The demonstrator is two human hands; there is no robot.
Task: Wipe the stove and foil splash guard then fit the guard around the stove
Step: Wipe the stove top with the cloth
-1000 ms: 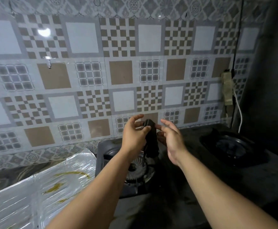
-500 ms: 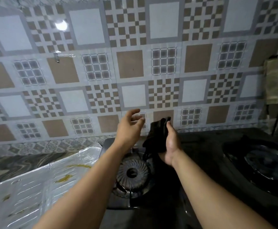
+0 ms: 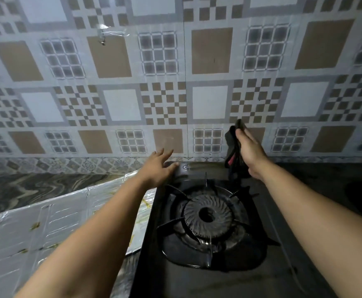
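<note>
A black gas stove point(image 3: 197, 274) with a round burner point(image 3: 208, 216) and pan supports fills the lower middle. My right hand point(image 3: 250, 154) holds a dark cloth point(image 3: 232, 145) above the stove's back right corner, close to the tiled wall. My left hand point(image 3: 157, 168) is empty, fingers spread, over the stove's back left corner. The silver foil splash guard point(image 3: 53, 224) lies flat on the counter left of the stove, with yellow-brown grease stains; my left forearm hides part of it.
A patterned tile wall point(image 3: 210, 102) rises right behind the stove. A dark marbled countertop point(image 3: 31, 188) extends left behind the foil. Dark counter surface point(image 3: 330, 181) lies to the right of the stove.
My left hand has let go of the cloth and dropped left to the stove's back corner. My right hand carried the cloth to the right. The view has moved closer and lower.
</note>
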